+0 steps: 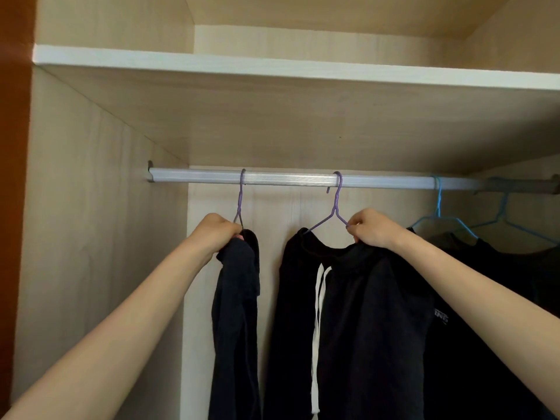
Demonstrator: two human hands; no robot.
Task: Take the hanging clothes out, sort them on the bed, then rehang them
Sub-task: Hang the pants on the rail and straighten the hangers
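Observation:
Inside a wardrobe, a silver rail carries several hangers. A dark navy garment hangs from a purple hanger at the left; my left hand grips its top at the hanger's base. To its right, a black hoodie with white drawstrings hangs on a second purple hanger. My right hand pinches that hanger's right arm together with the hoodie's shoulder. Further right, black clothes hang on two blue hangers.
A white-edged shelf runs above the rail. The beige side wall stands close on the left. The back panel shows between the two garments. An orange-brown surface borders the far left.

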